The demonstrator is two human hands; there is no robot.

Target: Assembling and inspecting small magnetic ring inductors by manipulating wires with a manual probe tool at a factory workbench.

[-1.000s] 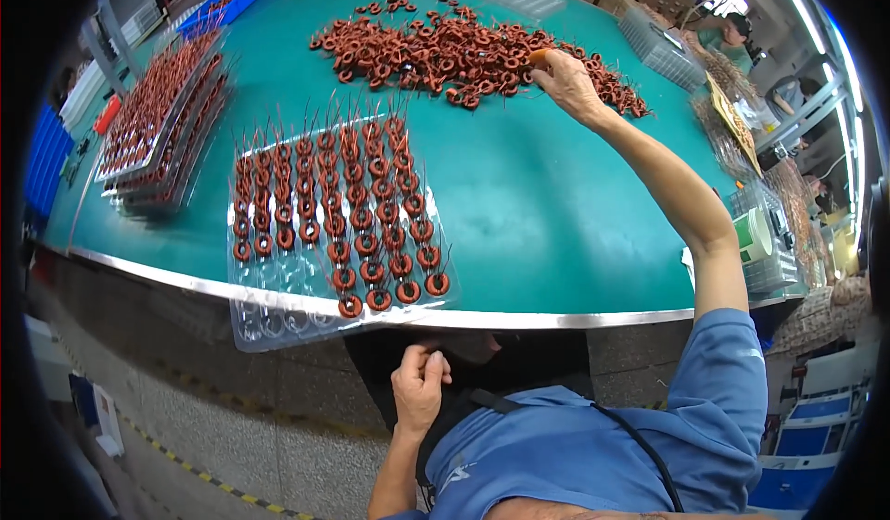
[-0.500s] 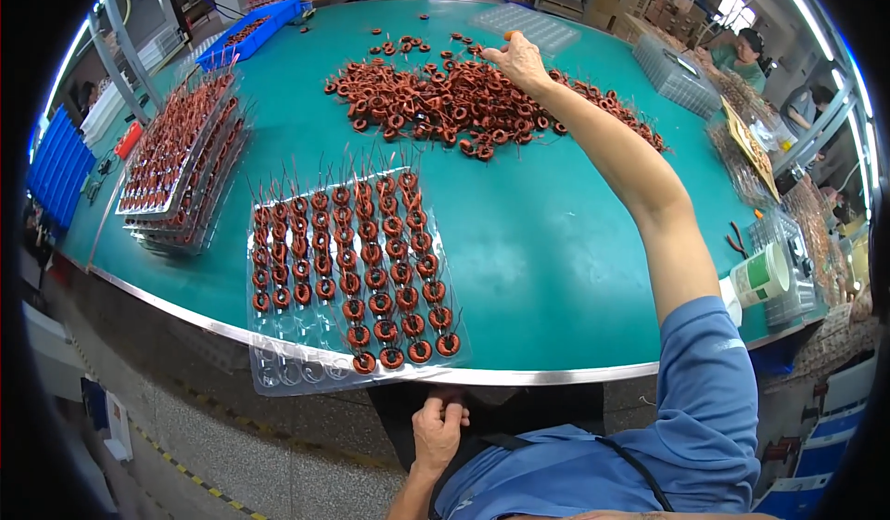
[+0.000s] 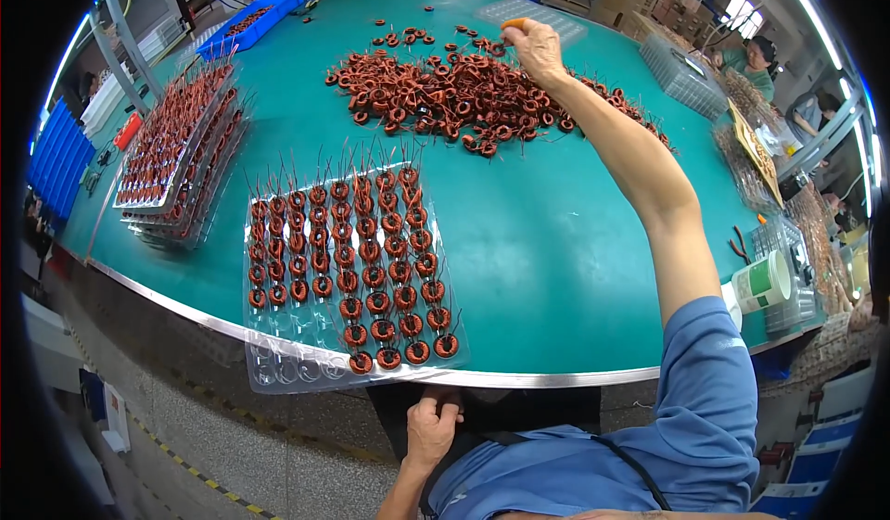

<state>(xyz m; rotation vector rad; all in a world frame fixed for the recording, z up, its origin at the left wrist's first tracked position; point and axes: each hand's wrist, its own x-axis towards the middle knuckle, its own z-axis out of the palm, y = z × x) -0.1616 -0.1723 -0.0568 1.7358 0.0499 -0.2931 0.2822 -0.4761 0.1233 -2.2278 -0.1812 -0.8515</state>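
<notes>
Right hand (image 3: 540, 47): held out over the far side of the ring heap (image 3: 445, 103), fingertips turned left; an orange covering (image 3: 513, 23) was seen at one finger.
Right finger gap: narrow in appearance; whether a ring was pinched could not be told.
Ring heap: spread on the green table (image 3: 556, 279), mostly on the near side of the right fingers and to their left; a tail of it was noted beneath the right forearm.
Heap long axis: laid crosswise, its right end slanted toward the body; rings jumbled, wire ends pointed every way.
Scattered rings (image 3: 409, 38): left of the right fingertips, apart from the heap.
Nearer hand: right to the heap, left to the filled tray.
Left hand (image 3: 432, 430): held low off the near table edge, fingers curled; contents could not be told.
Filled tray (image 3: 324, 364): ahead and left of the left fingers, its near edge overhanging the table; bare cups were seen at its near left corner.
Clear tray (image 3: 567, 29): just beyond and right of the right fingers.
</notes>
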